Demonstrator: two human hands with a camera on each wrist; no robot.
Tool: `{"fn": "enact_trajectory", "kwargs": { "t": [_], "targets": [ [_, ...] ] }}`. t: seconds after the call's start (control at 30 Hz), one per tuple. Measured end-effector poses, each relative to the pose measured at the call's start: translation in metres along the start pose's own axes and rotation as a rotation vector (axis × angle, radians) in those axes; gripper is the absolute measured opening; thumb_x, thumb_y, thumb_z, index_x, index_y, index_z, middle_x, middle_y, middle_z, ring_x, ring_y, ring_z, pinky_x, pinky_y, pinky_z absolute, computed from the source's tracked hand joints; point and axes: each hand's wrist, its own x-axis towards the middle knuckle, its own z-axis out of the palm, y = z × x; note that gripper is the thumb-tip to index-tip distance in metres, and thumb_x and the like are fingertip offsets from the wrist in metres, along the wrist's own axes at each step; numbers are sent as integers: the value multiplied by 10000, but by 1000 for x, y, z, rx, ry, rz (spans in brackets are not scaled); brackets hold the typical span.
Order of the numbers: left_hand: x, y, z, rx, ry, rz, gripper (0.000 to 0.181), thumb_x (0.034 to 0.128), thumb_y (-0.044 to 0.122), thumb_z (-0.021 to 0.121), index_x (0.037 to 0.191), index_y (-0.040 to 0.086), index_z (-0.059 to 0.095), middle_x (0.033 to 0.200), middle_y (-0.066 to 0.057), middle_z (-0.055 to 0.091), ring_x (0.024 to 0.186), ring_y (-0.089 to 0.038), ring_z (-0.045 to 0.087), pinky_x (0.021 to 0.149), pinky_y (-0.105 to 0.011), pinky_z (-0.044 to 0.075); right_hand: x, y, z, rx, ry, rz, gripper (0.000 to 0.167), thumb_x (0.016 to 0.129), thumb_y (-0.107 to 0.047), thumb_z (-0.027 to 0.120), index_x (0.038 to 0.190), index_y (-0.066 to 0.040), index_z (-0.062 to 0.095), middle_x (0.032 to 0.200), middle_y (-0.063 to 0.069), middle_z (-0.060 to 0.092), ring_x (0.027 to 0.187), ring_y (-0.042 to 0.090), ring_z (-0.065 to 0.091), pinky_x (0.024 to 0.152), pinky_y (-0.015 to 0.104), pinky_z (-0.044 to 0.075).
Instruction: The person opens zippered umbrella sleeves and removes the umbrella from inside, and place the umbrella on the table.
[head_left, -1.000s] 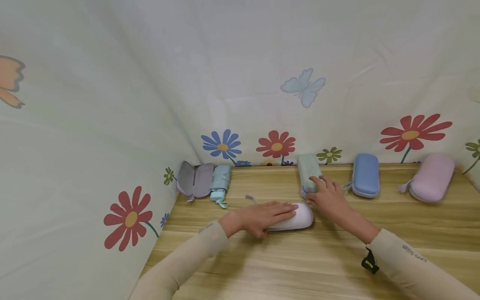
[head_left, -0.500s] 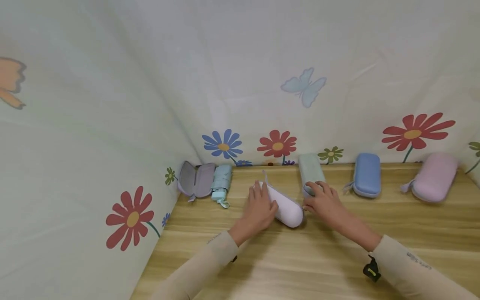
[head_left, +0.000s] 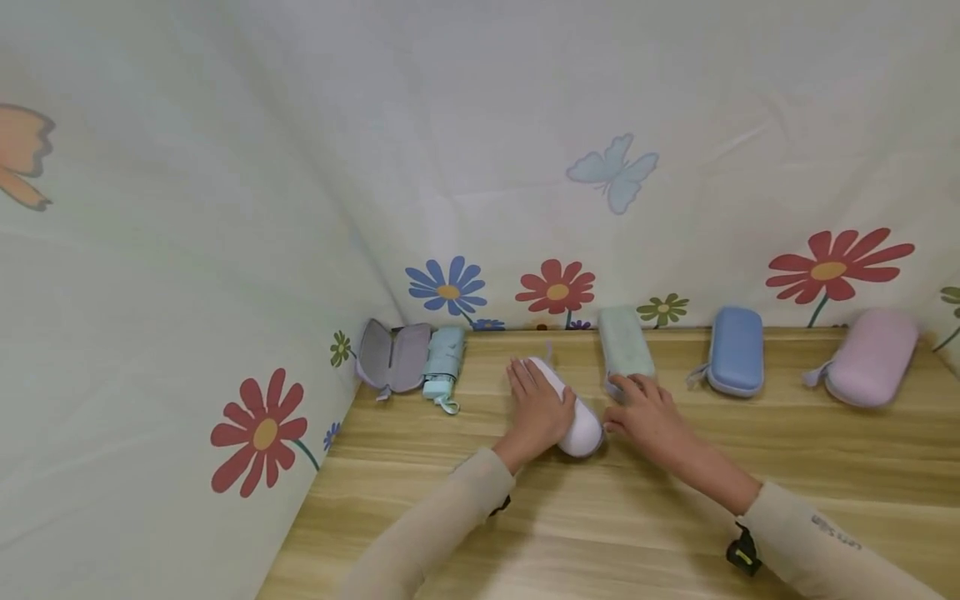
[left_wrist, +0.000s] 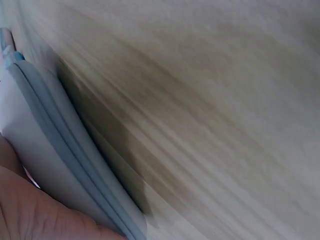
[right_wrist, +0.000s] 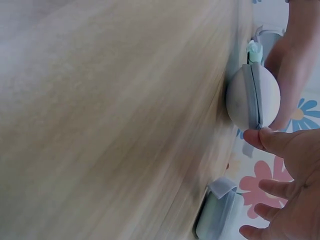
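Observation:
A pale lavender glasses case (head_left: 583,429) lies slantwise on the wooden table, its grey zipper seam (right_wrist: 252,95) looking shut in the right wrist view. My left hand (head_left: 538,410) holds it from above, fingers along the far left side and thumb on the right side. At the case's near rounded end, the thumb and forefinger of my right hand (right_wrist: 295,175) pinch the small zipper pull (right_wrist: 259,128); the other fingers are spread apart. The left wrist view catches the case's side (left_wrist: 60,150) with part of the left hand (left_wrist: 40,210) against it.
Just beyond my right hand lies a green case (head_left: 624,342). Farther right are a blue case (head_left: 736,350) and a pink case (head_left: 873,358). At the back left, an open grey-lilac case (head_left: 393,358) stands beside a folded light-blue umbrella (head_left: 444,358). Flowered cloth walls (head_left: 480,150) border the table.
The lavender case has turned from lying nearly sideways to pointing away toward the back left. My left hand has shifted its hold with it; the right hand has stayed near the case's end.

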Motion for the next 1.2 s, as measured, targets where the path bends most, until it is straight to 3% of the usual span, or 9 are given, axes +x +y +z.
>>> {"fn": "enact_trajectory", "kwargs": {
  "t": [0.23, 0.47, 0.7, 1.2],
  "targets": [
    [-1, 6, 4, -22, 55, -18, 841, 1006, 356, 505, 1566, -136, 118, 1614, -390, -4, 1517, -503, 26, 1220, -504, 202, -4, -2, 4, 18, 15, -11, 40, 878, -227, 795, 870, -213, 758, 1388, 221, 536, 1249, 489, 463, 888, 734, 425],
    [-9, 12, 3, -67, 81, -32, 779, 1018, 272, 472, 1536, -189, 118, 1596, -417, 24, 1502, -533, 46, 1213, -536, 203, -3, -5, 6, 33, 19, -10, 40, 881, -208, 794, 867, -208, 757, 1381, 222, 534, 1250, 491, 457, 887, 726, 421],
    [-9, 10, 1, -44, 15, -42, 773, 1040, 309, 406, 1564, -145, 64, 1623, -370, -48, 1522, -488, -15, 1222, -512, 189, 2, -3, 8, 19, 35, 0, 39, 879, -198, 793, 871, -220, 761, 1397, 227, 528, 1261, 508, 452, 911, 732, 404],
    [-3, 9, 5, 28, -28, -29, 773, 1052, 352, 376, 1580, -112, 54, 1640, -337, -58, 1534, -455, -15, 1227, -490, 188, 13, 0, 16, -29, 45, 2, 54, 908, -249, 760, 908, -208, 794, 1393, 230, 539, 1279, 516, 446, 918, 714, 417]
  ]
}}
